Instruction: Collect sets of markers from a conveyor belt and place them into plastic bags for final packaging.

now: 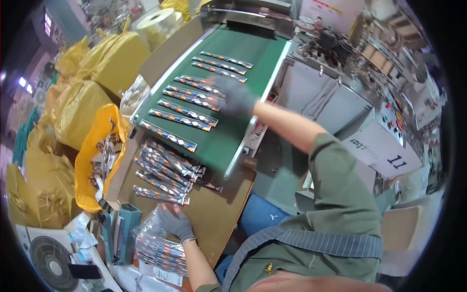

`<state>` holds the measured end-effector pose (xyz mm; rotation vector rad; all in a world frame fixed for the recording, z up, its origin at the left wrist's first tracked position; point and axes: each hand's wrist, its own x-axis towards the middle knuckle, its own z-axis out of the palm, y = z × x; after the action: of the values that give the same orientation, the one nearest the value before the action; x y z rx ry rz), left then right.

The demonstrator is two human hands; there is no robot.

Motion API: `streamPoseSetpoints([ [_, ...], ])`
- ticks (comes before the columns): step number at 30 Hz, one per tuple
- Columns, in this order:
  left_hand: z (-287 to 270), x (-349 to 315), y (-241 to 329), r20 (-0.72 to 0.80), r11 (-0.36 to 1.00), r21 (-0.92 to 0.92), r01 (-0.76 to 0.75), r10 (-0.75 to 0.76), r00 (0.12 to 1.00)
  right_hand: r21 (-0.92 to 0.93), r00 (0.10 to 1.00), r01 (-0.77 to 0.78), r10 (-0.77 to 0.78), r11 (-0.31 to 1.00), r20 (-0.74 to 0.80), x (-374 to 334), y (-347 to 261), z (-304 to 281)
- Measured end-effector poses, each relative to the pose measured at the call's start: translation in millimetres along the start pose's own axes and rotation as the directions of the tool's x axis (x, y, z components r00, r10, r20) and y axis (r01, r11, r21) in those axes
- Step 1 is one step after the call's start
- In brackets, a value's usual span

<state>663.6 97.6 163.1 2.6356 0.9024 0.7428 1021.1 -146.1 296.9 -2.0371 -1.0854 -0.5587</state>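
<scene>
My right hand [236, 96], in a grey fingertip-less glove, reaches over slim patterned packets [194, 100] lying in a spaced column across the green conveyor belt [233, 138]. Motion smears its fingers, so whether they grip a packet is unclear. Lower down, my left hand [177, 224], gloved the same way, is at the mouth of a clear plastic bag [152, 226], its fingers at the bag's edge. Similar packets [163, 254] fill the bag's lower part. Just beyond that hand, a loose pile of packets [168, 168] lies on the brown board [219, 209] at the belt's end.
Left of the board hangs an open yellow bag [92, 155] with scraps inside. Large yellow sacks [78, 107] stand behind it. A teal device [121, 233] and a fan [51, 263] sit lower left. At right stands a white machine cabinet [384, 143] with buttons.
</scene>
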Motion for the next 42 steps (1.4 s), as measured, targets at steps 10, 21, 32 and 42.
streamPoseSetpoints([
  [10, 2, 70, 12, 0.166, 0.536, -0.701, 0.471, -0.519, 0.839, -0.058, 0.821, -0.108, 0.122, 0.992, 0.557, 25, -93, 110],
  [21, 35, 98, -24, 0.491, 0.174, -0.797, 0.578, -0.369, 0.789, -0.111, 0.533, -0.680, 0.592, 0.725, 0.604, -3, -193, 210],
  [32, -47, 41, -10, 0.393, 0.292, -0.694, 0.658, -0.612, 0.686, -0.029, 0.728, -0.591, 0.548, 0.806, 0.412, -21, -164, 201],
  [42, -76, 40, -6, 0.360, 0.356, -0.721, 0.595, -0.541, 0.760, 0.289, 0.297, -0.947, 0.043, 0.140, 0.954, -60, -265, 208],
])
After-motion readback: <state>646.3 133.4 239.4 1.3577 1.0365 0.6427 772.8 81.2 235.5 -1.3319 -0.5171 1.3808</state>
